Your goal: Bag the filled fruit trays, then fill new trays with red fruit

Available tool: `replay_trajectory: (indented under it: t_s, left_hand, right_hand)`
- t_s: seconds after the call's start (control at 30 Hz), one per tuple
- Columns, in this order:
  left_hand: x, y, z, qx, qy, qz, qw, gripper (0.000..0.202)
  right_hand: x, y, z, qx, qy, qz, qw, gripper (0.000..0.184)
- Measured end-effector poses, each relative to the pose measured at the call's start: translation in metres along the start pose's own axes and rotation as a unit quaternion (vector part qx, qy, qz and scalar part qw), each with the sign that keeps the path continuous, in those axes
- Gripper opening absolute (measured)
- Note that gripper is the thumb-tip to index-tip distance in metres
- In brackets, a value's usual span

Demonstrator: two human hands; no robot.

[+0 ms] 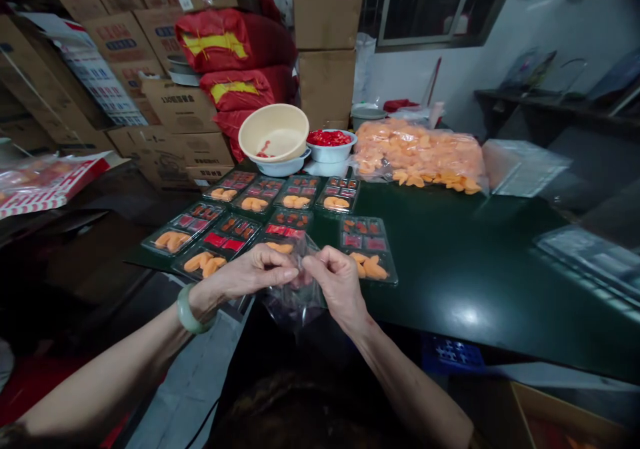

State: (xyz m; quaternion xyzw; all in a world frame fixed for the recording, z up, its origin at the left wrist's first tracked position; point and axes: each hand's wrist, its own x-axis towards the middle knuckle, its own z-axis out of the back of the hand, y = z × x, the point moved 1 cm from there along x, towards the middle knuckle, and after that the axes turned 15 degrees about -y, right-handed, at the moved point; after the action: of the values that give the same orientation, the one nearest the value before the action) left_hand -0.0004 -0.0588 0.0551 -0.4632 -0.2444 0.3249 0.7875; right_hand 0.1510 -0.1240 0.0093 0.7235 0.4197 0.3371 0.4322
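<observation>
Left hand (253,272) and right hand (339,282) each pinch a clear plastic bag (295,302) (flimsy, slippery, likely best held by its rim).

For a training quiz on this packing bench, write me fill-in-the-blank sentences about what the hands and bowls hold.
The left hand, wearing a ___ bangle, and the right hand pinch a clear bag.
The white bowl behind the trays holds ___ pieces.
The large sack on the table holds ___ pieces.
Missing: green; red; orange.
</observation>
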Motion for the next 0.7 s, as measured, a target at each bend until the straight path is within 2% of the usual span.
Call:
replay_trajectory:
  t_s: [0.07, 0.17, 0.3, 0.43, 0.5, 0.57, 0.63, 0.7]
  left_hand:
    - [0.001, 0.001, -0.001, -0.033, -0.002, 0.045, 0.998, 0.022]
    - [-0.001, 0.0, -0.002, -0.073, -0.036, 0.097, 0.992, 0.014]
    - [-0.011, -0.005, 0.002, -0.103, -0.112, 0.11, 0.982, 0.018]
    - [-0.021, -0.002, 0.01, -0.195, -0.193, 0.174, 0.946, 0.02]
    - [-0.023, 0.001, 0.014, -0.219, -0.264, 0.195, 0.919, 0.018]
    - [-0.022, -0.002, 0.018, -0.209, -0.364, 0.14, 0.897, 0.018]
    - [-0.019, -0.012, 0.021, -0.145, -0.478, -0.001, 0.866, 0.017]
    - [-0.013, -0.026, 0.018, -0.058, -0.569, -0.158, 0.805, 0.015]
  right_hand:
    - [0.001, 0.0, -0.001, -0.019, -0.012, 0.021, 1.0, 0.035]
    - [0.002, 0.002, -0.003, -0.055, -0.046, 0.068, 0.995, 0.037]
    - [0.001, 0.003, -0.004, -0.061, -0.052, 0.105, 0.991, 0.038]
    - [-0.003, 0.001, -0.001, -0.085, -0.055, 0.13, 0.986, 0.037]
    - [-0.006, -0.002, 0.0, -0.117, -0.061, 0.139, 0.981, 0.037]
    - [-0.008, -0.005, 0.003, -0.155, -0.047, 0.123, 0.979, 0.037]
    - [-0.007, -0.004, 0.009, -0.184, 0.0, 0.083, 0.979, 0.034]
    - [0.0, 0.002, 0.026, -0.204, 0.016, 0.051, 0.978, 0.023]
